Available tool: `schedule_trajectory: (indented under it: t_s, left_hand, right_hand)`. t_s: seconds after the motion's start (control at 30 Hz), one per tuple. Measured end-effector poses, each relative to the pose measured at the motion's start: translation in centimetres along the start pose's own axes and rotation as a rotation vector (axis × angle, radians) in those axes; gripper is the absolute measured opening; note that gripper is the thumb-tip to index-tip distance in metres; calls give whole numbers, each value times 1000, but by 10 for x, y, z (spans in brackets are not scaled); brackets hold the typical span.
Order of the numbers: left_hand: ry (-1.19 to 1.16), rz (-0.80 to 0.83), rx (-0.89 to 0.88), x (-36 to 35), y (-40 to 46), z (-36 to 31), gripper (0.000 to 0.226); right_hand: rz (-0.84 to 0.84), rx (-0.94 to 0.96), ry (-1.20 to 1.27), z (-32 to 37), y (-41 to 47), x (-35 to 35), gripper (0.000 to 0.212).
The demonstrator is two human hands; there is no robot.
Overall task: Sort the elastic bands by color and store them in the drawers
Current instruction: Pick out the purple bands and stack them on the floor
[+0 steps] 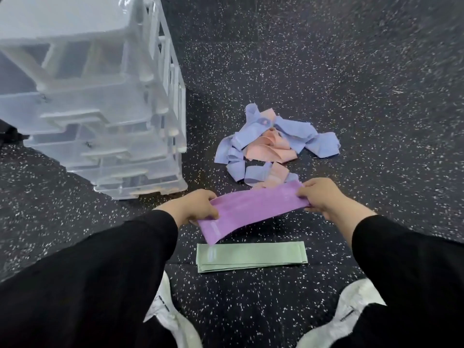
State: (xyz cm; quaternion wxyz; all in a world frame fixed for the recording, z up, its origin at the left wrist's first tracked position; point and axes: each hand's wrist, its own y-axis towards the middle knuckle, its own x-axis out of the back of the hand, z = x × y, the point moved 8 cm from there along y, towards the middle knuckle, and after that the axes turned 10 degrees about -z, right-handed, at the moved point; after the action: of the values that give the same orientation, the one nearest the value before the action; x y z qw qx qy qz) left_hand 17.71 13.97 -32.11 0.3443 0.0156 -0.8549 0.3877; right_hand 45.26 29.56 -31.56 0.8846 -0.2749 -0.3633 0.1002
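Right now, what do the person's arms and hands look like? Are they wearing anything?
Both arms are covered by long, plain black sleeves reaching the wrists. The left hand and right hand are bare: no gloves, and no rings, watch or markings that I can see.

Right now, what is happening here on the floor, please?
A person is sorting elastic bands by color. The left hand and right hand each grip one end of a purple band, held flat above the floor. A neat stack of green bands lies just below it. Blue and pink bands remain in a mixed pile beyond. The clear plastic drawer unit stands to the left.
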Motion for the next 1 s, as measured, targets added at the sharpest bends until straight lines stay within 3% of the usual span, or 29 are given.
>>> schedule_trajectory:
  t_s: [0.2, 0.33, 0.47, 0.53, 0.63, 0.73, 0.83, 0.9, 1.0]
  left_hand:
    - [203, 118, -7, -18, 35, 8, 21]
    - [423, 115, -46, -37, 55, 21, 31]
    - [674, -329, -266, -28, 64, 16, 34]
    - [722, -470, -404, -33, 59, 7, 30]
    - [733, -388, -515, -55, 49, 4, 32]
    - [799, -265, -399, -66, 48, 23, 41]
    - [810, -283, -351, -69, 47, 30, 45]
    - [795, -305, -299, -67, 48, 33, 50]
    - [812, -317, -241, -63, 50, 34, 39]
  right_hand:
    - [-2, -103, -54, -49, 23, -28, 4]
    - [20, -190, -100, -80, 28, -44, 7]
    - [-52, 66, -577, -75, 27, -46, 30]
    - [-120, 201, -705, -66, 24, -48, 41]
    - [-198, 430, -847, -45, 21, -57, 41]
    - [-30, 609, -853, -35, 16, -87, 32]
    - [62, 649, -938, -37, 10, -105, 37]
    - [13, 646, -968, -39, 9, -106, 40]
    - [-55, 664, -992, -37, 8, -107, 39]
